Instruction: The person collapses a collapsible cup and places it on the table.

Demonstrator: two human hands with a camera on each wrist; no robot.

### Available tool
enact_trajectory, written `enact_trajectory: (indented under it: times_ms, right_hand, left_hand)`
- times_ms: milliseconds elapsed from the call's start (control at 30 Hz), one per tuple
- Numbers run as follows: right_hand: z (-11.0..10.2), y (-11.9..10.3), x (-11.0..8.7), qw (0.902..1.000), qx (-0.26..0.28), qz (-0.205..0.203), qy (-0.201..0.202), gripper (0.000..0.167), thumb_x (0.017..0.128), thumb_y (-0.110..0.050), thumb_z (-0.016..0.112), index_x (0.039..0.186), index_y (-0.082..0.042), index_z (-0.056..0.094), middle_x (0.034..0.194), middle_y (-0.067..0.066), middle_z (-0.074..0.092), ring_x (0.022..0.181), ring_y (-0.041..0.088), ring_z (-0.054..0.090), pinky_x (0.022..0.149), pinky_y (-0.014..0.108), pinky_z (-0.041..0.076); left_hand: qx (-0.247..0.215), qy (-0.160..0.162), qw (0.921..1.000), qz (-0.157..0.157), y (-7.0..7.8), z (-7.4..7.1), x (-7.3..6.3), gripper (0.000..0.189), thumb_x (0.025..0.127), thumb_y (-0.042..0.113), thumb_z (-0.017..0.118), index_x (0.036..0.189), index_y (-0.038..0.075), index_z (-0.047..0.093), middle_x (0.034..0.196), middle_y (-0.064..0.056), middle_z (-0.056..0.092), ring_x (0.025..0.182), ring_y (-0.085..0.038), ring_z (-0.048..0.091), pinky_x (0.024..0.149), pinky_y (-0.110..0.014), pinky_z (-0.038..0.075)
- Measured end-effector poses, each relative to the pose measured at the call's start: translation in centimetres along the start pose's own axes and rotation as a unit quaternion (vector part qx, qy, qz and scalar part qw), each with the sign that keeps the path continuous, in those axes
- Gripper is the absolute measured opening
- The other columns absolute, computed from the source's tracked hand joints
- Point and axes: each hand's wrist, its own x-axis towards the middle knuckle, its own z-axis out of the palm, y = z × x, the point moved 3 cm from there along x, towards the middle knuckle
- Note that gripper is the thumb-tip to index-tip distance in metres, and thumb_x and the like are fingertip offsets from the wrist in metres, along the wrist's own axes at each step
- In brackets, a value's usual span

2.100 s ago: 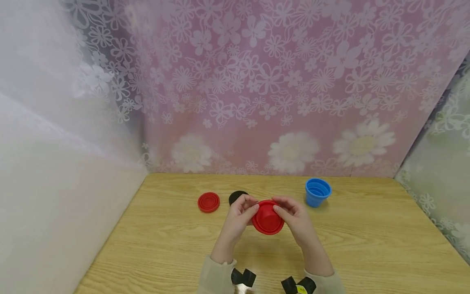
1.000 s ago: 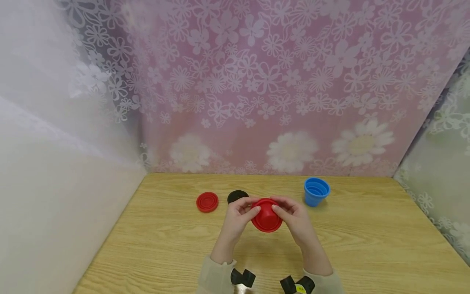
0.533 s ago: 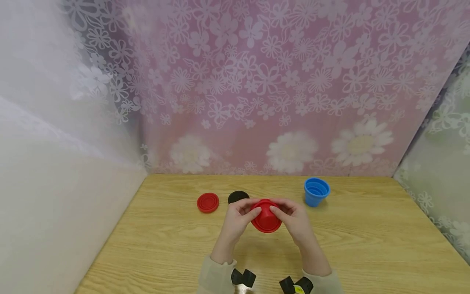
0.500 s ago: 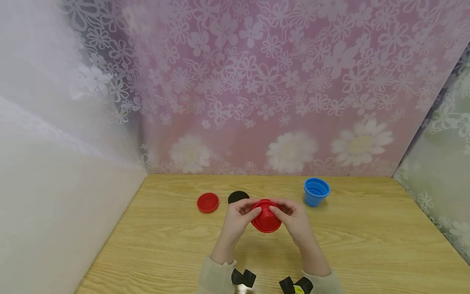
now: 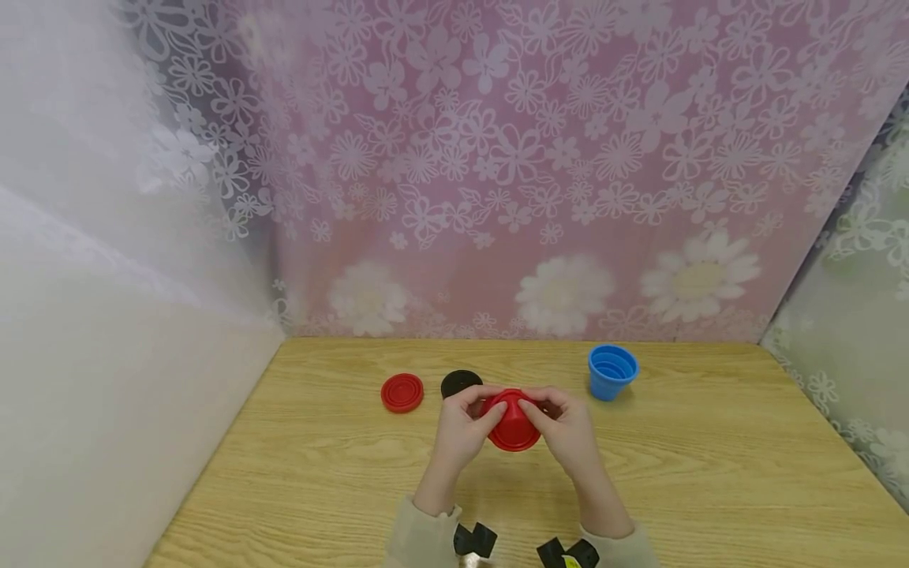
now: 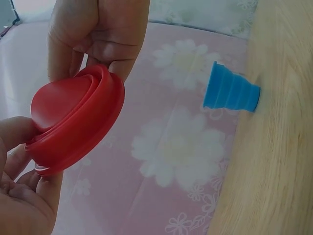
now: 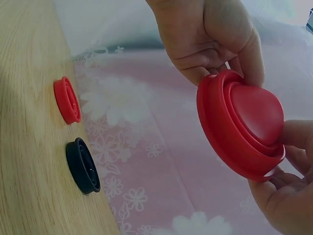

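Both hands hold a red collapsible cup (image 5: 513,432), mostly folded, above the table with its base facing back toward the person. My left hand (image 5: 460,430) pinches the left part of its rim, thumb on the base side and fingers behind. On the opposite edge, my right hand (image 5: 570,434) grips it the same way, so the two thumbs nearly meet over the base. In the left wrist view the cup (image 6: 80,117) shows a thick rim ring and a domed, slightly slanted base. Part of the rim is hidden by the fingers.
A flattened red collapsible cup (image 5: 402,393) lies at the back left of the wooden table (image 5: 319,489). Beside it is a flattened black one (image 5: 460,383), partly covered by the left hand in the head view. An extended blue cup (image 5: 612,372) stands upright at back right.
The thumbs have moved closer together over the base, and the hands with the red cup have shifted slightly left. The cups on the table stay put.
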Motion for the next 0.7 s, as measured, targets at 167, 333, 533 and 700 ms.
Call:
enact_trajectory:
  times_ms: [167, 333, 533, 700]
  right_hand:
    - [-0.17, -0.03, 0.03, 0.9996, 0.005, 0.023, -0.013, 0.017, 0.080, 0.000, 0.063, 0.094, 0.009, 0.061, 0.089, 0.020, 0.060, 0.073, 0.016, 0.058, 0.061, 0.026, 0.051]
    - [-0.46, 0.32, 0.04, 0.9964, 0.013, 0.063, -0.056, 0.026, 0.082, -0.005, 0.062, 0.105, 0.007, 0.058, 0.098, 0.019, 0.057, 0.082, 0.018, 0.056, 0.067, 0.026, 0.051]
    - [-0.40, 0.39, 0.00, 0.9947, 0.030, 0.063, -0.075, 0.028, 0.081, -0.002, 0.062, 0.106, 0.010, 0.057, 0.099, 0.020, 0.057, 0.084, 0.017, 0.056, 0.068, 0.027, 0.051]
    - [-0.35, 0.45, -0.07, 0.9945, 0.048, 0.051, -0.078, 0.027, 0.079, 0.000, 0.063, 0.102, 0.012, 0.058, 0.095, 0.015, 0.060, 0.082, 0.017, 0.058, 0.067, 0.029, 0.051]
  left_hand:
    - [0.002, -0.002, 1.0000, 0.006, 0.00, 0.06, -0.02, 0.018, 0.082, -0.004, 0.058, 0.099, -0.010, 0.060, 0.091, -0.021, 0.061, 0.077, -0.027, 0.061, 0.065, -0.026, 0.051]
    - [0.009, -0.011, 0.9999, -0.002, 0.04, 0.16, -0.05, 0.018, 0.082, -0.004, 0.058, 0.099, -0.009, 0.060, 0.094, -0.021, 0.060, 0.079, -0.028, 0.061, 0.066, -0.026, 0.051]
    - [-0.005, -0.027, 0.9996, -0.004, 0.00, 0.16, -0.11, 0.018, 0.082, -0.003, 0.059, 0.099, -0.008, 0.060, 0.096, -0.020, 0.060, 0.080, -0.026, 0.061, 0.066, -0.028, 0.051]
    - [-0.008, -0.031, 0.9994, -0.012, -0.31, 0.27, -0.14, 0.017, 0.082, 0.001, 0.060, 0.097, -0.006, 0.061, 0.094, -0.019, 0.060, 0.076, -0.019, 0.062, 0.064, -0.028, 0.052]
